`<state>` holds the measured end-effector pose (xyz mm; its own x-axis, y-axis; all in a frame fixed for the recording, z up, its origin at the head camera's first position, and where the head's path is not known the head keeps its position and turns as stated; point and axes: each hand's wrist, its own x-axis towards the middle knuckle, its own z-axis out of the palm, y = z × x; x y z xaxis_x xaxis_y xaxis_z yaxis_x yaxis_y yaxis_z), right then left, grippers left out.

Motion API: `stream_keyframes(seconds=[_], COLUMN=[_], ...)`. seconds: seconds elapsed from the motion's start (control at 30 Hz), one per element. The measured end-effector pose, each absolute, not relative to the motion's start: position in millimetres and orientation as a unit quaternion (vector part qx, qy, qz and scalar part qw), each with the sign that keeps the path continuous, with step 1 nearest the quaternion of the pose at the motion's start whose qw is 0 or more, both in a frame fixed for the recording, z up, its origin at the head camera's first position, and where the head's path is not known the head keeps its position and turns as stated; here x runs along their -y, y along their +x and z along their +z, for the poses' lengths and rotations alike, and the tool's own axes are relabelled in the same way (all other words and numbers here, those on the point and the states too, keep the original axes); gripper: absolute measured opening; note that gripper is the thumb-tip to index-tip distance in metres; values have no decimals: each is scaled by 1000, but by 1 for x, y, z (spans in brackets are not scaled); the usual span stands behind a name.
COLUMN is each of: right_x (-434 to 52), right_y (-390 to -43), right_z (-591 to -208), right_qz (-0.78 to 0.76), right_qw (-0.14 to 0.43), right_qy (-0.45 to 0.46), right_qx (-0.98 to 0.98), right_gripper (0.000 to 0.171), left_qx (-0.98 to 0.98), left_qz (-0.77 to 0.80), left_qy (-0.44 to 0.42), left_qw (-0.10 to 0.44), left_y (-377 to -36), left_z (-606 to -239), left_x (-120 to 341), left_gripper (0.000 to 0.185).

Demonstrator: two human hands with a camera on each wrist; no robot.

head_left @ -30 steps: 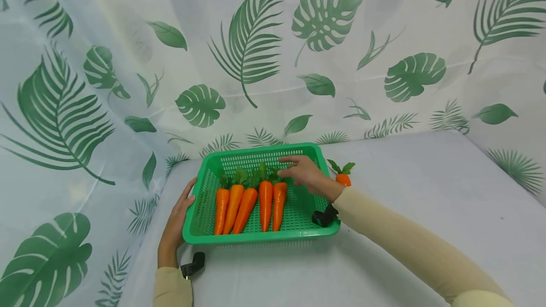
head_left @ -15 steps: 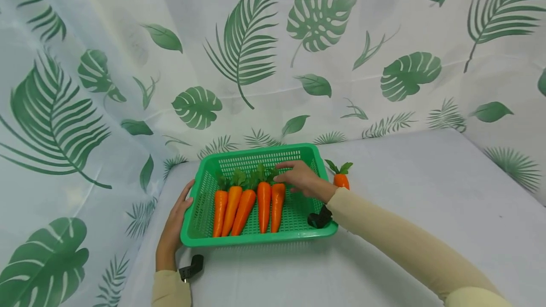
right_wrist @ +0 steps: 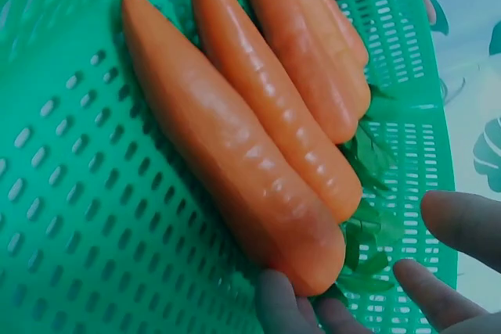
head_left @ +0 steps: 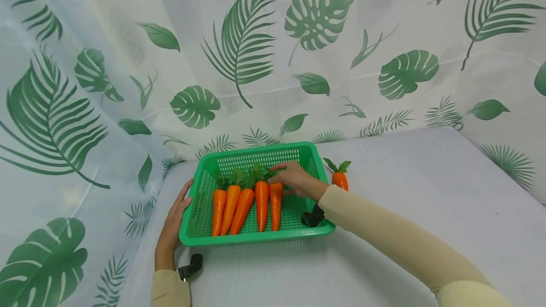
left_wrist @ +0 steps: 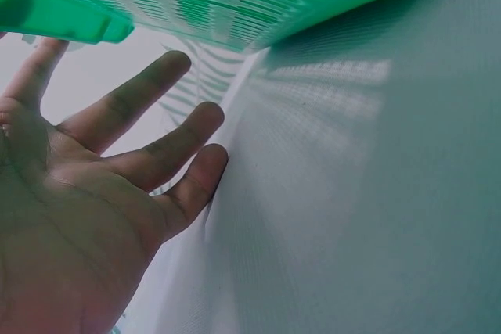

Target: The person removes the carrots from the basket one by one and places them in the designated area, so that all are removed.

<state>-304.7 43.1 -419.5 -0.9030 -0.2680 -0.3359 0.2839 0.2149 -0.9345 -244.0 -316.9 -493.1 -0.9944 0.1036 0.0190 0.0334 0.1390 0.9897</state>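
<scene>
Since a second ago the right hand (head_left: pixel 295 178) has slid leftward inside the green perforated plastic basket (head_left: pixel 315 165), from above the bare mesh to the leafy end of the rightmost orange plastic carrot (head_left: pixel 276 204). Its grip is loose and uncurled — in the right wrist view the fingertips (right_wrist: pixel 280 303) touch the thick top of that carrot (right_wrist: pixel 227 154) just beside its green leaves, clasping nothing.

The carrot lies flat on the basket floor, tip toward the person, pressed side by side against the next of four more orange carrots (head_left: pixel 236 203) lined up to its left. The basket stands on the pale grey cloth-covered counter (head_left: pixel 405 212), near the back left corner.

The left hand (head_left: pixel 172 224) rests flat against the basket's left wall, thumb up at the rim; the left wrist view shows its fingers (left_wrist: pixel 156 91) straight and spread — an open grip.

A sixth small orange carrot with green leaves (head_left: pixel 339 176) lies on the counter just outside the basket's right wall.
</scene>
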Motion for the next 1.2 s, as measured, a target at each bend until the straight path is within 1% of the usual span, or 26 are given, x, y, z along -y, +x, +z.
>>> stream_keyframes(seconds=[0.33, 0.57, 0.97, 1.2], right_x=[-37, -35, -30, -28], right_y=[-305, -306, -304, -309], right_z=[-419, -423, -424, -427], right_qz=[-622, -615, -596, -599], right_qw=[213, 215, 214, 213], right_qy=[9, 12, 24, 34], right_qx=[-753, -759, -773, -771], right_gripper=[50, 48, 45, 42], left_qx=[-759, -757, -754, -756], left_qz=[649, 651, 655, 652], left_qy=[37, 51, 47, 46], left_qw=[24, 27, 28, 25], left_y=[-247, -246, -243, -244], left_z=[-493, -492, -494, -494], left_x=[318, 318, 317, 317], left_gripper=[58, 58, 58, 57])
